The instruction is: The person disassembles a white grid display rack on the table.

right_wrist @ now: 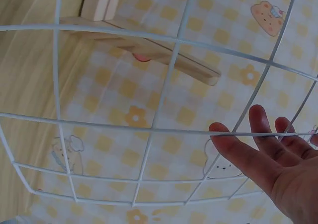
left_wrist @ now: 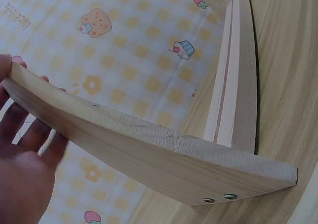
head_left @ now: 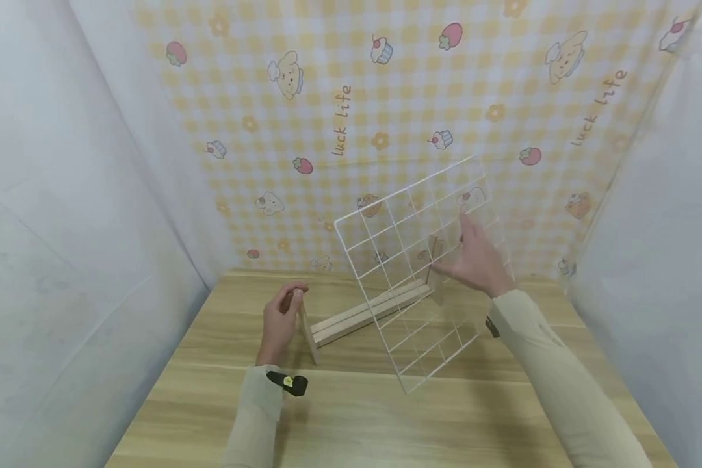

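Note:
At the top of a wooden end board, my left hand pinches the edge between thumb and fingers. In the left wrist view two screws sit low in that end board. A grooved wooden crossbar joins it to a second end board at the far right. My right hand holds a white wire grid panel, tilted in front of the frame. Seen from the right wrist, the thumb and fingers of the right hand lie at the wires.
The wood-grain table carries the frame near its back edge. Behind it hangs a yellow checked cloth with cartoon prints. White sheets close off the left and right sides.

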### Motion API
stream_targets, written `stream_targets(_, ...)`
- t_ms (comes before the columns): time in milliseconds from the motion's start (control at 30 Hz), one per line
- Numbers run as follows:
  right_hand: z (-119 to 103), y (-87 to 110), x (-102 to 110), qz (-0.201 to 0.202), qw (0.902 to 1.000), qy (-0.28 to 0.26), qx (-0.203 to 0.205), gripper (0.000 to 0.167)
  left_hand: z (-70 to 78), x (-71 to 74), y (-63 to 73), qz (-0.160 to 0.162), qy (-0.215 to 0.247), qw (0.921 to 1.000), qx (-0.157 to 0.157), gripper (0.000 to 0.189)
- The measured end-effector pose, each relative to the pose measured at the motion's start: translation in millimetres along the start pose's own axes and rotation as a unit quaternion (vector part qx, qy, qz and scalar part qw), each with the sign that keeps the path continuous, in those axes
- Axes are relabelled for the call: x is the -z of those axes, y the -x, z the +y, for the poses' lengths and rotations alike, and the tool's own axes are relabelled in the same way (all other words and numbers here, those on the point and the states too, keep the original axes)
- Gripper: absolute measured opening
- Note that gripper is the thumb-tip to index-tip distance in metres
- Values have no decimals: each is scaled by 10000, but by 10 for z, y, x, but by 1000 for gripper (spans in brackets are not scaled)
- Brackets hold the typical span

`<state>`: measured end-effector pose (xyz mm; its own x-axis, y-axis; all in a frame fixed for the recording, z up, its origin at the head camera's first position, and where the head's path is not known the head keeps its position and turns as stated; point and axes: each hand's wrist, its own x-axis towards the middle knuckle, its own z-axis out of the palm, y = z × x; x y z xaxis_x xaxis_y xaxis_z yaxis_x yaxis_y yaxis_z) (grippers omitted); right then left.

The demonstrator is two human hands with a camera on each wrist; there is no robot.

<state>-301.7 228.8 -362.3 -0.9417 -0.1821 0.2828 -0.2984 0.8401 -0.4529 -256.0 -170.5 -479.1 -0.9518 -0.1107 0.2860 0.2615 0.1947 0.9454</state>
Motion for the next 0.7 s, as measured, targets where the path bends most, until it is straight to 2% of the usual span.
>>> stream_targets(133, 77, 67, -62, -307, 9994, 110, 82, 130, -72, 10, -31, -31, 226, 9997, -111, 29)
stream_targets(500, 283, 230, -282, -752, 9957, 533, 105, 131, -97, 70, -48, -198, 187, 9994, -201, 29)
stream_targets(700, 386, 341, -442, -836, 9935, 743, 233, 126, -113, 67, -61, -225, 187, 9993, -216, 30)
